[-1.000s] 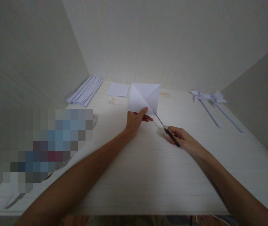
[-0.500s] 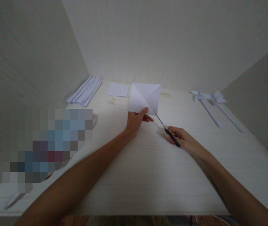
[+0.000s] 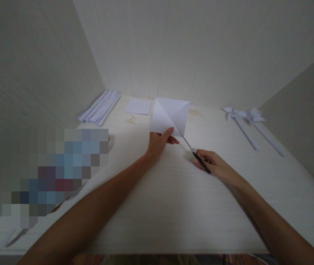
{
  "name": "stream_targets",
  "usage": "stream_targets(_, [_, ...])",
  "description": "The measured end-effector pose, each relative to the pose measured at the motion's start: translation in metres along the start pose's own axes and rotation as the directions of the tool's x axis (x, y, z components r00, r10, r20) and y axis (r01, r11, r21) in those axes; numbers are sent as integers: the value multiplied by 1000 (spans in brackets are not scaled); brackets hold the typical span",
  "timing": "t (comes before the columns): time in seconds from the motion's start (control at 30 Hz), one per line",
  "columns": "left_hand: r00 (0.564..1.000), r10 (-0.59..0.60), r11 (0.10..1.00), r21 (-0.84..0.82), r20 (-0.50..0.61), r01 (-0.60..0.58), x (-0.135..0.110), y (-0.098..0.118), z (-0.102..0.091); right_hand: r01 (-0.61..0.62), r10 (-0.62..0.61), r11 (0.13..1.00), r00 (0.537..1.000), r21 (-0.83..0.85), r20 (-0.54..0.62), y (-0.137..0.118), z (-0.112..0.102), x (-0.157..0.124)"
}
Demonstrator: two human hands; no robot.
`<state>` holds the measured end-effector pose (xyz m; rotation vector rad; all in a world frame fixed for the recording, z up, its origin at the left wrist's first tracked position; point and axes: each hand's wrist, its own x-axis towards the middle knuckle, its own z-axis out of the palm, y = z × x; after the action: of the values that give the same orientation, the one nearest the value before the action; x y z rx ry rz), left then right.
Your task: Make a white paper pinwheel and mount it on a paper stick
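My left hand point(image 3: 161, 141) pinches the lower edge of a square sheet of white paper point(image 3: 170, 114), thumb in front and fingers behind. Diagonal creases cross the sheet, which is held up above the table. In my right hand point(image 3: 208, 161) is a pair of scissors point(image 3: 201, 162) with black handles, my fingers closed around them. The blades reach up and left to the paper's lower right corner and lie along the diagonal crease there. How far the blades are apart cannot be made out.
A bundle of white paper strips or tubes point(image 3: 100, 108) lies at the back left, beside flat white paper point(image 3: 138, 106) and small cotton-swab-like pieces point(image 3: 130, 119). Two paper pinwheels on sticks point(image 3: 246, 129) lie at right. A pixelated area point(image 3: 71, 162) covers the left side. Walls enclose the table.
Almost nothing differs. The scissor tips sit very slightly further up and left at the paper's corner, and the whole view has shifted a little.
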<state>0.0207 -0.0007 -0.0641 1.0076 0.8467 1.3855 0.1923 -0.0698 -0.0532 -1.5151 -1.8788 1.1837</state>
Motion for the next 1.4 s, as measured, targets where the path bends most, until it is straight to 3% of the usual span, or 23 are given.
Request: stream_targets(1.4, [1000, -18, 998, 57, -13, 18, 1, -2, -2, 14, -13, 1000, 1000, 28, -8, 3, 1, 0])
